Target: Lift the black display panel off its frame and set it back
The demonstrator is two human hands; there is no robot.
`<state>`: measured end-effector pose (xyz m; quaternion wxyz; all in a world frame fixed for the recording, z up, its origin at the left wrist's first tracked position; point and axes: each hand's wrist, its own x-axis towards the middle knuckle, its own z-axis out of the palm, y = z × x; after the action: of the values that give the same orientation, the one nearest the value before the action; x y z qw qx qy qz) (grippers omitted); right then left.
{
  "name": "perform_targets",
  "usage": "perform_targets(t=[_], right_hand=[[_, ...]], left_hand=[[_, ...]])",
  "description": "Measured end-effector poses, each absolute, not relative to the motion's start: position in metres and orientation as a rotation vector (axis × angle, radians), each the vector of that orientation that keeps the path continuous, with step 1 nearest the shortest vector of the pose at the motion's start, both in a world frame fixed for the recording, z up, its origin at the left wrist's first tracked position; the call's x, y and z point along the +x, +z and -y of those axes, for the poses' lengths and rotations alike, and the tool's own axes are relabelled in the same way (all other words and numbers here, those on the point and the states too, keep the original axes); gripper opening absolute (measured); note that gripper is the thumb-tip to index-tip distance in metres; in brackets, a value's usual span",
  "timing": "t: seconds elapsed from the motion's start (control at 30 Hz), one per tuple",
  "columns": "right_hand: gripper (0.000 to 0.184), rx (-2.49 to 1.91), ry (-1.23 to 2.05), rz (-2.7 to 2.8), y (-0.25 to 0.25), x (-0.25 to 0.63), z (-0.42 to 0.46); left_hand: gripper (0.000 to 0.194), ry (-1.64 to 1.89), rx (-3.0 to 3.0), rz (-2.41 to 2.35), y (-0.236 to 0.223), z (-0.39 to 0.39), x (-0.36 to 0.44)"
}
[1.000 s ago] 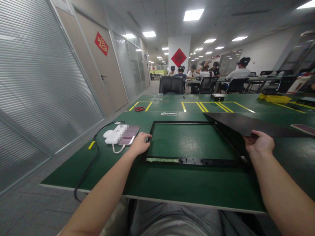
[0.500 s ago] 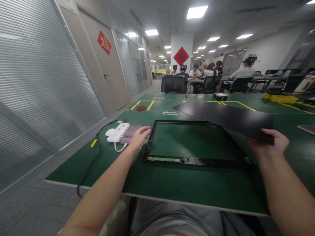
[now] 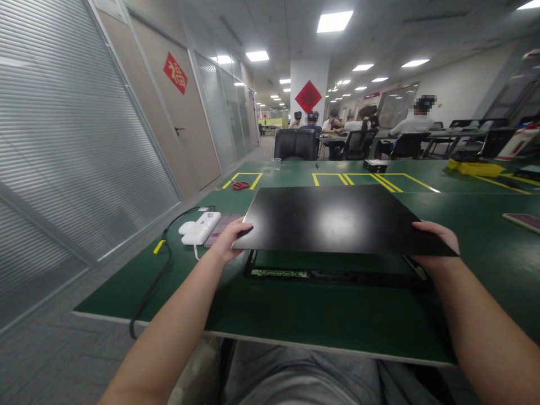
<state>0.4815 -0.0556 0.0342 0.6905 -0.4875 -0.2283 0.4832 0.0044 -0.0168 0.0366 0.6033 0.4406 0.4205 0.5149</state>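
A thin black panel [image 3: 329,219] with a glossy patch of reflected light hangs above the table between my hands. My left hand [image 3: 231,239] grips its left edge, thumb on top. At the right edge my right hand [image 3: 439,239] is closed on it too, fingers underneath. Below the panel, a black rectangular frame [image 3: 354,278] lies on the green table [image 3: 320,320]. Only its near side and parts of the corners show; the panel hides the rest. A green circuit strip [image 3: 280,274] runs along the left part of the frame's near side.
Left of the frame are a phone [image 3: 219,229], a white power strip [image 3: 201,228] and a black cable [image 3: 169,264]. Red-handled scissors [image 3: 241,185] lie farther back. A yellow tray [image 3: 475,167] and small black box [image 3: 375,165] stand at the far side. Several people sit beyond.
The panel has swung left and levelled out over the frame, covering most of it. My left hand, earlier free beside the frame, now holds the panel's left edge.
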Motion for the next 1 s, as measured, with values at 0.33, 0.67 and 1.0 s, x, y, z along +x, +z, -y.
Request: perform_targets(t=[0.33,0.67,1.0], right_hand=[[0.030,-1.326,1.312,0.618,0.021,0.491,0.040],[0.025,-1.441,1.076,0.600,0.001,0.512,0.025],[0.009,-1.589,0.895,0.648,-0.004,0.514,0.021]], left_hand=[[0.051,1.286,1.031,-0.952,0.040,0.018,0.001],[0.072,1.338,1.001,-0.954,0.030,0.018,0.013],[0.061,1.251,0.980,-0.969,0.017,0.018,0.022]])
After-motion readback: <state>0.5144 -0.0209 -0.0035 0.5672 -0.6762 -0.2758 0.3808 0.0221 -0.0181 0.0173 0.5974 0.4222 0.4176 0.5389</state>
